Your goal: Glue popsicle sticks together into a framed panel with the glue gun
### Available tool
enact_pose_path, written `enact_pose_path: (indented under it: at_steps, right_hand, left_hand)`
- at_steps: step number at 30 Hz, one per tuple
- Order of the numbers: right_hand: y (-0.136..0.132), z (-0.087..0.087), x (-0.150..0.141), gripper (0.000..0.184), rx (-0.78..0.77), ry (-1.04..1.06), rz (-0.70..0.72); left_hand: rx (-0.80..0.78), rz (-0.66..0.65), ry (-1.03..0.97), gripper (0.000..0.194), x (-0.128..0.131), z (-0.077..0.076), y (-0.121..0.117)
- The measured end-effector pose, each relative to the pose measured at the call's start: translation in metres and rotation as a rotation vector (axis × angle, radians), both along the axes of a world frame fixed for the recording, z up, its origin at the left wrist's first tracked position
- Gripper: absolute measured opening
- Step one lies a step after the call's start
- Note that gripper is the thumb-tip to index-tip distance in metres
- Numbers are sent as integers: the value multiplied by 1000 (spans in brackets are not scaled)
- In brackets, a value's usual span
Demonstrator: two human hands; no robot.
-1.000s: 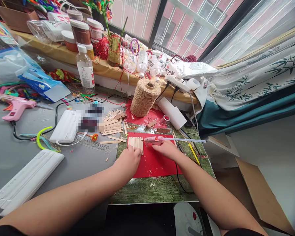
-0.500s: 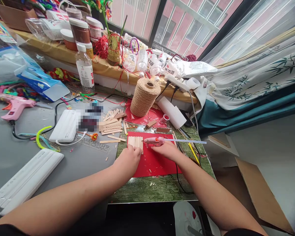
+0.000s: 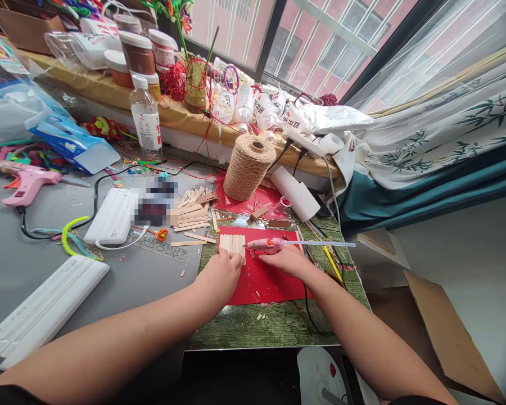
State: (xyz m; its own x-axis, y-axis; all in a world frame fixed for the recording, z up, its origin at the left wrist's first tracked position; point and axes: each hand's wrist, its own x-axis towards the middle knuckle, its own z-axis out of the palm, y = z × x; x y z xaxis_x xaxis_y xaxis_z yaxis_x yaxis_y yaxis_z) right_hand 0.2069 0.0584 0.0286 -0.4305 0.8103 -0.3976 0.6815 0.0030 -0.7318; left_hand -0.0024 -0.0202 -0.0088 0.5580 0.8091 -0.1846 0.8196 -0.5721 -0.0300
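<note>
Craft-stick panel looks part-built, left hand clasping its near end; right hand is wrapped round pink glue gun, nozzle beside panel; loose stick pile seems unused.

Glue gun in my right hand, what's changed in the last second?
The glue gun edged slightly toward you, its nozzle beside the sticks. Nothing was grabbed or released: your right hand still holds it, your left hand stays on the sticks.

Looks like a home craft corner to me. A pile of flat pale wooden sticks lies beyond the left hand; a white bamboo-print cloth curtain hangs beyond the right hand.
</note>
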Motion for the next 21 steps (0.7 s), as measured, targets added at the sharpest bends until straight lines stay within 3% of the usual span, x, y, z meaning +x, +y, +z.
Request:
enact_pose_path:
  at_steps: [10, 21]
  right_hand:
    - [13, -15, 7, 51, 187, -154, 109]
    - [4, -3, 3, 59, 113, -85, 109]
  left_hand:
    - [10, 24, -54, 50, 0, -9, 0]
    - [6, 22, -29, 55, 0, -6, 0]
